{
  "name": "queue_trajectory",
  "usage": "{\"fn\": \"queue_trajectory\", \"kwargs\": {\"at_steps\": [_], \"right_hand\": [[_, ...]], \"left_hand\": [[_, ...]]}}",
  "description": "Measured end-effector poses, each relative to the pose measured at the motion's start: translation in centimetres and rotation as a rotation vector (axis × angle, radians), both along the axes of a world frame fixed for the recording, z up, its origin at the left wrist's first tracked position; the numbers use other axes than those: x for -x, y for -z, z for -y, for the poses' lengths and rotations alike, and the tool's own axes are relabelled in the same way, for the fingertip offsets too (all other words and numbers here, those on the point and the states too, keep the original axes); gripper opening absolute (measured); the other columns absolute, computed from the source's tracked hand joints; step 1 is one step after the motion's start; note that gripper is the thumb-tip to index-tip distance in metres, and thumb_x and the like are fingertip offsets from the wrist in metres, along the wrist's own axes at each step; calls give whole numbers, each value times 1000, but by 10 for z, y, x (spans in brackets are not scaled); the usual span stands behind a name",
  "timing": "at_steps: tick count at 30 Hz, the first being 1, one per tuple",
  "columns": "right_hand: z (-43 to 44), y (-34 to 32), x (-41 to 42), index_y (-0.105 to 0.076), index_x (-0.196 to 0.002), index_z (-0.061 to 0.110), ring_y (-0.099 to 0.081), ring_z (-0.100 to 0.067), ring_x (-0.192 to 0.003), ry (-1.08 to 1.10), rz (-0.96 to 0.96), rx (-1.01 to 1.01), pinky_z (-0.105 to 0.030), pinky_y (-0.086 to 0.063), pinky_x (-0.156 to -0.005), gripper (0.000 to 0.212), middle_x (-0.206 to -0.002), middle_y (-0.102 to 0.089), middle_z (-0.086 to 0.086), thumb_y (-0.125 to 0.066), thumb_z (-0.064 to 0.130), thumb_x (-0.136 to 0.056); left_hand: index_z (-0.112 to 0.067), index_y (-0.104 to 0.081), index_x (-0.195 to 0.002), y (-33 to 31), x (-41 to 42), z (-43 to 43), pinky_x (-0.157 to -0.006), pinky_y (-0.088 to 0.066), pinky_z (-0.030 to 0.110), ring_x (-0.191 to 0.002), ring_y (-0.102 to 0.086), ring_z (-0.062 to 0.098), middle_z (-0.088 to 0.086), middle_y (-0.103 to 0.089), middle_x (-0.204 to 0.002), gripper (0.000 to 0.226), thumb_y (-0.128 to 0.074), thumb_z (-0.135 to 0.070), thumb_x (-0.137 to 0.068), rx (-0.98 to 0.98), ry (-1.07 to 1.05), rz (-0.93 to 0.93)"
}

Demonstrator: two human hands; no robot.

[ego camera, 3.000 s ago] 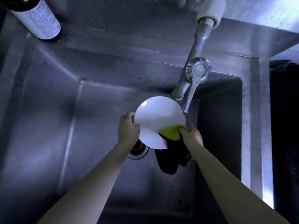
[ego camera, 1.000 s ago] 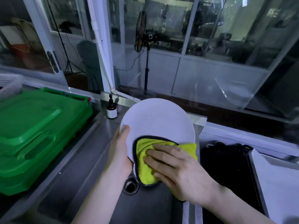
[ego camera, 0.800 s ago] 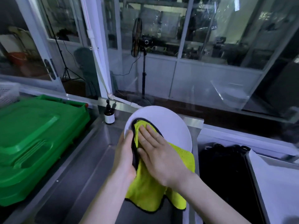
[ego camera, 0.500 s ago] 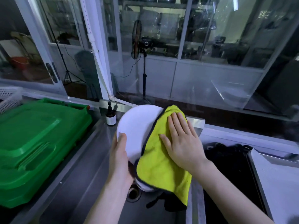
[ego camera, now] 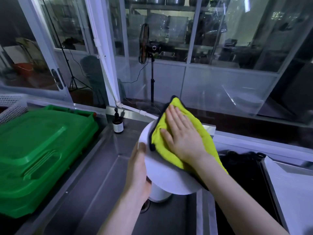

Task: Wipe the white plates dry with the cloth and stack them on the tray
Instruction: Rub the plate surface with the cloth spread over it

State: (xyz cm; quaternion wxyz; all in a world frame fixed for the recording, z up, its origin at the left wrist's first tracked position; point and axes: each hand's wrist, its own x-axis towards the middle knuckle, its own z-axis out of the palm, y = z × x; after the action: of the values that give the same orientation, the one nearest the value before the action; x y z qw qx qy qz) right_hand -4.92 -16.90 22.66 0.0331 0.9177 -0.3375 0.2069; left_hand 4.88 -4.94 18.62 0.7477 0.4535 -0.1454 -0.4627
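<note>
A round white plate (ego camera: 167, 178) is held tilted over the steel sink (ego camera: 108, 187). My left hand (ego camera: 138, 175) grips its left rim, thumb on the front face. A yellow cloth (ego camera: 201, 136) with a dark edge lies over the plate's upper right part. My right hand (ego camera: 182, 134) presses flat on the cloth with straight fingers. Below the plate a second white piece (ego camera: 158, 195) shows in the sink, partly hidden. A pale tray (ego camera: 291, 187) lies at the right edge.
A green plastic crate lid (ego camera: 37, 153) fills the counter on the left, with a white perforated basket (ego camera: 11, 107) behind it. A small brown pump bottle (ego camera: 117, 123) stands at the sink's back edge. A dark basin (ego camera: 245, 175) sits right of the sink. Glass partitions rise behind.
My right hand has slid the cloth up and right across the plate. Three seconds ago the view looked down into the sink; since then the plate has stayed raised, held by my left hand.
</note>
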Motion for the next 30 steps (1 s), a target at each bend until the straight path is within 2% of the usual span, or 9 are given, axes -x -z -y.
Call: {"fn": "queue_trajectory", "kwargs": {"at_steps": [3,6,9,11,14,20,23,27,30], "right_hand": [[-3,12,22,-41,-146,3,-32,-30,-144,82,-47,30,-52,-31,-115,66,-155,-34,-13,-28,48,-100],[-32,36,35,-62,-126,-4,-53,-42,-125,-55,-13,69,-61,-50,-92,67,-136,-57,-19,-23,45,-104],[-63,48,30,-39,-148,5,-20,-27,-149,-254,-62,-56,-47,-27,-118,65,-158,-30,-7,-13,46,-105],[-66,44,22,-23,-155,15,-2,-17,-152,-325,-64,-70,-42,-10,-123,61,-163,-16,2,-14,48,-104],[-52,24,6,-29,-153,18,-19,-18,-150,-292,-30,28,-38,-23,-119,60,-161,-24,2,-25,48,-102],[-8,4,11,-35,-150,9,-22,-28,-149,20,6,-19,-45,-22,-120,70,-159,-27,-6,-21,53,-97],[-25,21,30,-49,-141,3,-36,-39,-140,-97,-100,62,-58,-38,-108,64,-150,-43,-12,-30,46,-98],[-67,43,22,-19,-155,18,-1,-20,-152,-312,-90,-97,-47,-10,-122,63,-163,-14,4,-14,52,-103],[-59,30,10,-13,-156,23,4,-16,-152,-335,-139,14,-43,-3,-124,62,-164,-9,7,-16,53,-102]], "left_hand": [[-31,-67,-124,-2,-13,-7,-62,-60,26,-97,-75,12,-5,-77,-114,30,-48,-43,-104,17,-74,0],[-30,-69,-117,-7,-15,-5,-75,-60,34,-100,-75,14,-5,-78,-112,26,-48,-37,-105,10,-76,25],[-22,-67,-126,-2,-5,-4,-108,-47,43,-119,-67,17,0,-74,-124,35,-43,-39,-107,-49,9,65],[-18,-65,-132,1,-1,-3,-113,-41,39,-125,-63,12,-1,-71,-129,43,-38,-42,-108,-65,44,159],[-21,-61,-138,-3,-5,-2,-112,-39,35,-130,-59,10,-4,-67,-136,46,-42,-46,-104,6,76,131],[-20,-67,-121,-5,-21,-4,-67,-59,23,-95,-75,11,-3,-77,-112,35,-49,-44,-103,-8,-38,45],[-26,-69,-109,-9,-26,-5,-57,-58,23,-79,-76,8,-8,-80,-96,24,-54,-42,-101,-38,-120,0],[-29,-75,-108,0,-14,-7,-92,-50,25,-106,-70,3,-10,-75,-115,32,-50,-48,-102,-93,-46,150],[-32,-76,-115,1,-10,-9,-100,-46,22,-119,-64,0,-11,-73,-123,44,-43,-56,-100,-65,73,133]]}}
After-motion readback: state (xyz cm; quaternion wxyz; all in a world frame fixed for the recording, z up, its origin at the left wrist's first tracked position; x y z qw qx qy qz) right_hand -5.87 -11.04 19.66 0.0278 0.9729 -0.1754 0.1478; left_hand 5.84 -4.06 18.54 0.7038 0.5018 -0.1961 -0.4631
